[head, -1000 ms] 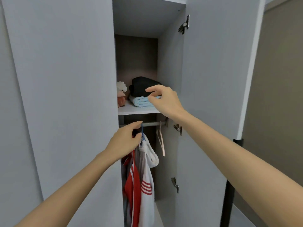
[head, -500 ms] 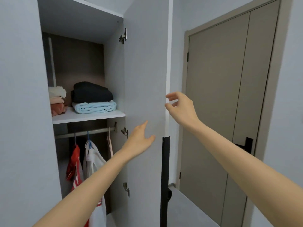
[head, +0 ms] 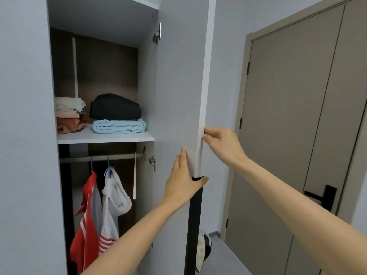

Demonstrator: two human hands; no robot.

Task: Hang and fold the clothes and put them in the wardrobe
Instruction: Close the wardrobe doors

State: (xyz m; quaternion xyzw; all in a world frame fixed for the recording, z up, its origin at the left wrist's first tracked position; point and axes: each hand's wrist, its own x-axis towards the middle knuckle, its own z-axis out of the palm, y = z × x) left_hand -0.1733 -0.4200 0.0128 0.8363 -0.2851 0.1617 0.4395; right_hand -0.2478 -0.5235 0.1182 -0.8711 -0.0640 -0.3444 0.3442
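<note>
Wardrobe door (head: 178, 96) — our left hand (head: 182, 181) flat on inner face, right hand (head: 222, 145) seemingly pinching edge; closing step — next we swing it shut.

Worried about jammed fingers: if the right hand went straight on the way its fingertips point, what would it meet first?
The right hand would meet the narrow front edge of the tall pale grey wardrobe door; its fingertips seem to touch that edge now.

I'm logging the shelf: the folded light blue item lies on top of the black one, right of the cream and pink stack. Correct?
No. The head view shows the black folded item on top of the light blue item, both right of the cream and pink stack.
</note>
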